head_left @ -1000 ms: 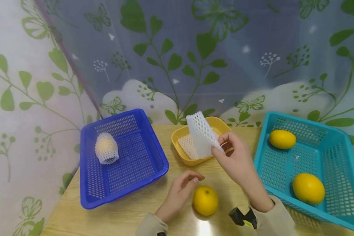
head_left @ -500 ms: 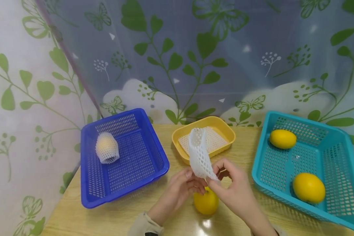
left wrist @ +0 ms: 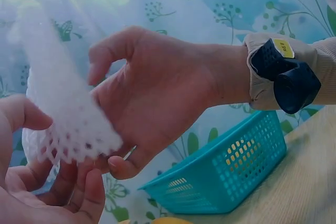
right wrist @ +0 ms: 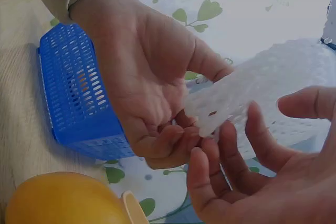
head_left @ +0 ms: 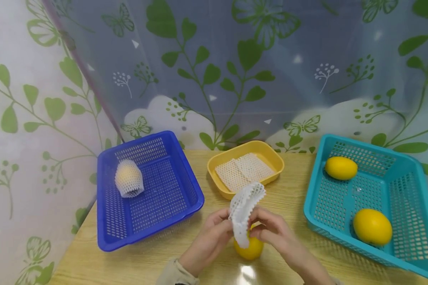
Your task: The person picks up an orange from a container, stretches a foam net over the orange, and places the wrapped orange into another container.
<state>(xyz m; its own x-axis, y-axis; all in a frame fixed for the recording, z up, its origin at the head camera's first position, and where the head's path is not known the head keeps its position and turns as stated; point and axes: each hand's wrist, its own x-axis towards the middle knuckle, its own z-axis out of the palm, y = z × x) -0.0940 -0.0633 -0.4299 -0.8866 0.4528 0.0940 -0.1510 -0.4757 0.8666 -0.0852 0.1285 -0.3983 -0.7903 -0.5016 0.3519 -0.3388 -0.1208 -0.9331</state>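
Observation:
A white foam fruit net (head_left: pixel 239 213) stands tilted between both hands, above a round yellow fruit (head_left: pixel 250 253) on the table. My left hand (head_left: pixel 211 237) grips its left side; in the left wrist view the thumb lies on the mesh and the fingers curl beneath its rim. On the opposite side, my right hand (head_left: pixel 279 238) has its fingers curled at the net's edge. Its thumb (left wrist: pixel 100 66) sits apart from the mesh. The net hides part of the fruit and some fingertips. Behind it, more foam nets (head_left: pixel 255 167) lie flat in a yellow tray (head_left: pixel 217 183).
On the left is a blue basket (head_left: pixel 194 202) with one net-wrapped fruit (head_left: pixel 127 176). A teal basket (head_left: pixel 312 209) at right holds two yellow fruits, one at the back (head_left: pixel 341 168) and one nearer (head_left: pixel 372 227). A patterned curtain (head_left: pixel 214 79) rises behind the table.
My right hand has brought the foam net from over the yellow tray down to above the fruit. My left hand has come up and taken hold of its other side.

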